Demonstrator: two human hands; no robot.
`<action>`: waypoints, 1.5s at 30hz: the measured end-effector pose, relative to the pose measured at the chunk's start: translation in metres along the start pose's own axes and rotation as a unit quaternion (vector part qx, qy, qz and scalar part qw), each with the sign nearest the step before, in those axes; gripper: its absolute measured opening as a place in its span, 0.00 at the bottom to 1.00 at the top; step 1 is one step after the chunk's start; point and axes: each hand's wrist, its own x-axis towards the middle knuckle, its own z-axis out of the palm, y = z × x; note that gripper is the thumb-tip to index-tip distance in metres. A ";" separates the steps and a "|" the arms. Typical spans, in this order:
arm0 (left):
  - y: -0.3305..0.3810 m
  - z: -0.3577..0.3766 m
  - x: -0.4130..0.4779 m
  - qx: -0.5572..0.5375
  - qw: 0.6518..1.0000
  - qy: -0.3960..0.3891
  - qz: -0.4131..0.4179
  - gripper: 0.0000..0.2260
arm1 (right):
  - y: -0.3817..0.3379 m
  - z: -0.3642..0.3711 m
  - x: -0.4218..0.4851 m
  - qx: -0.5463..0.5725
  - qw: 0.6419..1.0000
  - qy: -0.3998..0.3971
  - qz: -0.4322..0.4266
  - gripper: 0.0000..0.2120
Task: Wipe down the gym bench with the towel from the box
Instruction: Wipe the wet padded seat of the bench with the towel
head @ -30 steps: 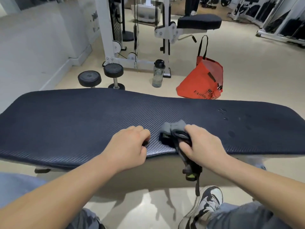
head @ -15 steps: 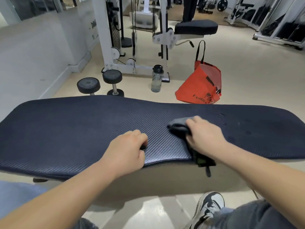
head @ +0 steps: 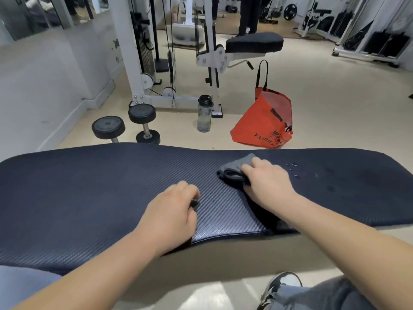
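A dark blue padded gym bench [head: 89, 189] runs across the view in front of me. My right hand [head: 266, 184] presses a bunched grey towel [head: 237, 168] onto the pad, right of centre; part of the towel is hidden under the hand and wrist. A few small water drops [head: 292, 165] sit on the pad just right of that hand. My left hand [head: 172, 211] rests on the pad near its front edge, fingers curled in a loose fist, with something small and dark at the fingertips.
Behind the bench on the floor stand two dumbbells [head: 125, 126], a clear water bottle [head: 204, 114] and a red tote bag [head: 266, 121]. A white cable machine [head: 174, 63] with a black seat stands further back. My shoe [head: 281, 285] is below the bench.
My right hand has slid the towel from the bench's front edge away from me and to the right across the pad. The left hand stays in place.
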 end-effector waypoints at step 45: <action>0.145 0.065 0.204 -0.212 0.961 -0.177 0.028 0.25 | 0.185 -0.002 0.000 0.276 0.928 -0.249 0.016 0.47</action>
